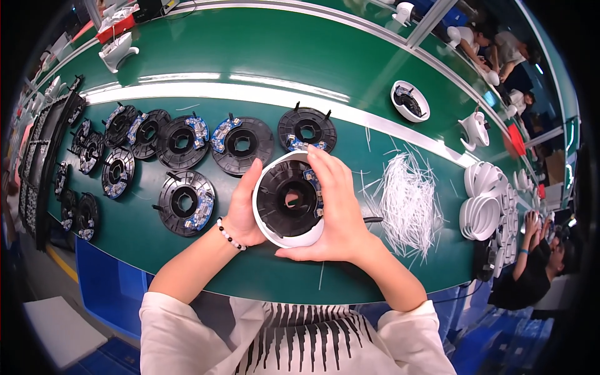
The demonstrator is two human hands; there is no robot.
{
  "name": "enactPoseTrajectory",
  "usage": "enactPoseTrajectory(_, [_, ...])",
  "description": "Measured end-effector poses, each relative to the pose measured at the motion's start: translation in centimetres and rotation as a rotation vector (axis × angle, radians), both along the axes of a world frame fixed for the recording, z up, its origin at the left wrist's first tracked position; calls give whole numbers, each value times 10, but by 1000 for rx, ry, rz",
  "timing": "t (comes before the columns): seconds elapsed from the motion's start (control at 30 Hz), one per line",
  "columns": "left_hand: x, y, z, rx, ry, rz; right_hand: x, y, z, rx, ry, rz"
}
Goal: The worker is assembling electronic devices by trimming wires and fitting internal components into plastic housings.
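Between my two hands, above the near part of the table, is a round white plastic housing (302, 240) with a black ribbed disc (275, 194) seated inside it. A curved blue circuit board (315, 186) shows at the disc's right edge. My left hand (242, 212) grips the housing's left side, with a bead bracelet at the wrist. Wrapped over the right side is my right hand (340, 209), its fingers at the top rim and thumb along the bottom. A dark rod-like tip (373, 219) pokes out beside the right hand; the rest of it is hidden.
Several black discs with blue boards (242, 142) lie on the green table (250, 272) to the left and beyond. Thin white strips (409, 206) are heaped at the right, near stacked white rings (480, 217). A white housing (410, 101) sits farther back. Black trays (39, 169) stand far left.
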State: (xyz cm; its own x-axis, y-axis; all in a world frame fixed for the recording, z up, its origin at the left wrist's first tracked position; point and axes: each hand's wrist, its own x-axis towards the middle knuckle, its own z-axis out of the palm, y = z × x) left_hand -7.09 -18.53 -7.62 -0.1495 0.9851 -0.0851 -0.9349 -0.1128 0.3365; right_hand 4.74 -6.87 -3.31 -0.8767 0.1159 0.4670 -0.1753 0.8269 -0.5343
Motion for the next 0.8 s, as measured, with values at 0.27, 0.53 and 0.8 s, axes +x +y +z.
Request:
enactPoseTrajectory(0.27, [12, 4, 6, -41, 27, 74, 5, -7, -11, -70, 24, -130])
enactPoseTrajectory(0.53, [10, 2, 0, -103, 117, 228, -10, -16, -18, -98, 49, -232])
enactPoseTrajectory(0.8, [21, 5, 0, -105, 221, 363, 1, -18, -20, -126, 161, -242])
